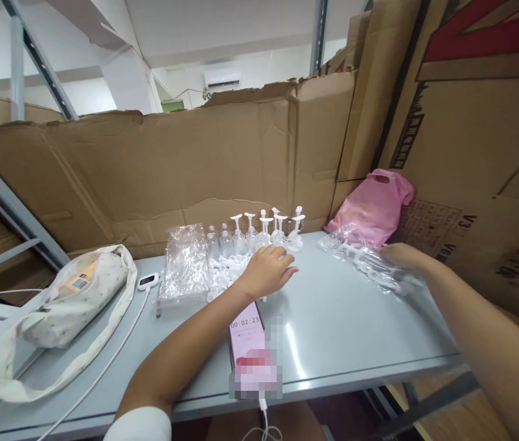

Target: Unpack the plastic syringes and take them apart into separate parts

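The single head-worn camera looked forward and down from above the near edge of the desk [342,324], close in. It faced a cardboard wall [158,171] behind

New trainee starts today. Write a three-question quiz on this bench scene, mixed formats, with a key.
1. True or false: the left hand rests on the pink bag.
2. Which lies under the right hand? A the clear plastic bag; B the phone; C the cloth bag.
3. Fill in: the pump bottles stand against the ____ wall.

Key: 1 false; 2 A; 3 cardboard.
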`<state>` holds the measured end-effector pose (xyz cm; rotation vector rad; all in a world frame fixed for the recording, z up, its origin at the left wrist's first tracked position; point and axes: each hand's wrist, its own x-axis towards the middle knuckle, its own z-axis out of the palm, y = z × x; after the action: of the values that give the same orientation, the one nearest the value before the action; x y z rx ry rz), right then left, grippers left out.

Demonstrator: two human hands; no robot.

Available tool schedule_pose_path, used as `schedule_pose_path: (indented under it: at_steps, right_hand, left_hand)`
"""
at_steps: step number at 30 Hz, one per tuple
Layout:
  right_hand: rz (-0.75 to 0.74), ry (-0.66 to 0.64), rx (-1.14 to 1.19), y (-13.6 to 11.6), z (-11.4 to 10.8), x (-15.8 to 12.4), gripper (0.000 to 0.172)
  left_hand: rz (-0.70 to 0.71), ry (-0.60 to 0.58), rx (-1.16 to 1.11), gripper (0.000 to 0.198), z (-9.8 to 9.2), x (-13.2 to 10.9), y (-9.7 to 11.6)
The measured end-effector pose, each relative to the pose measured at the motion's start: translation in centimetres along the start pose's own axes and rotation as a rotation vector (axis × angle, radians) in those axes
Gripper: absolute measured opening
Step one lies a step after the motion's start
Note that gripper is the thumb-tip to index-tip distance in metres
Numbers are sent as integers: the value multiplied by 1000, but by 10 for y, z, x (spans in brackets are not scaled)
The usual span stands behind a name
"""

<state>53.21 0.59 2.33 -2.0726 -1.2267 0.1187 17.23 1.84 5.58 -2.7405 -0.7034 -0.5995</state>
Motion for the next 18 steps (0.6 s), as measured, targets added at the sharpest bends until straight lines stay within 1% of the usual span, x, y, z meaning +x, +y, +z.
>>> schedule_pose_path:
  at_steps: [2, 4, 6, 8, 10, 12, 14, 16, 18]
  right_hand:
    - [-49, -179, 15, -4, -6, -13, 38]
    - [-120, -280, 98, -12, -12, -26, 36]
    - [-207, -367, 171, -24, -17, -38, 41]
    - [-288, -455, 225, -39, -19, -49, 51]
    - [-350, -526, 251, -53, -19, -58, 57]
    - [-390, -568, 254, -66, -17, -64, 57]
    - [-414, -586, 244, -78, -13, -68, 54]
    - [-435, -583, 207, -90, -9, -71, 49]
    - [-471, -559, 160, -102, -5, -73, 45]
  left_hand:
    - [22, -13, 20, 24, 5, 0, 3]
    - [62, 18, 52, 21, 11, -1, 7]
    - [131, 105, 107, 26, 18, -4, 10]
    - [207, 206, 178, 30, 23, -10, 12]
    - [237, 279, 228, 30, 24, -18, 12]
    - [217, 305, 219, 28, 21, -27, 11]
    - [170, 302, 123, 25, 13, -38, 10]
    - [77, 303, -80, 23, 2, -48, 8]
    - [-109, 347, -376, 17, -10, -57, 4]
